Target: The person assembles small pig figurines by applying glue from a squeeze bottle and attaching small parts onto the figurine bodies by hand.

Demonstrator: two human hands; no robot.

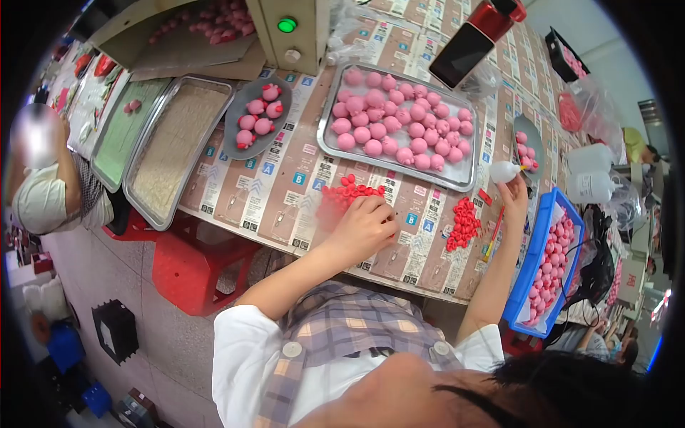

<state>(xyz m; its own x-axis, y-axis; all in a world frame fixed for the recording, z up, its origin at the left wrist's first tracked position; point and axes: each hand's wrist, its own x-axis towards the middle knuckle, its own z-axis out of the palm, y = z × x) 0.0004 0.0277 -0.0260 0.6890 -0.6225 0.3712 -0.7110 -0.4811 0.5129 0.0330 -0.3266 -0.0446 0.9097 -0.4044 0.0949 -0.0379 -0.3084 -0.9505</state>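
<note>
My left hand [367,227] rests with bent fingers at a pile of small red pieces [346,190] near the table's front edge. Its fingertips are partly hidden, so whatever they pinch does not show. A small white squeeze bottle [504,172] with a yellow tip is gripped in my right hand [515,201], raised over the right side of the table. Between the hands lies a second heap of red pieces [464,224]. Beside my right forearm is a thin red-and-yellow stick [493,239]. Round pink figures fill a metal tray [396,167] beyond both hands.
A grey dish [230,132] holds pink figures with red parts; another dish [539,146] stands right. A blue crate [521,289] of pink pieces is at my right. Red stools [187,274], metal trays [153,207], a box with a green light [287,26] and another person [46,196] are left.
</note>
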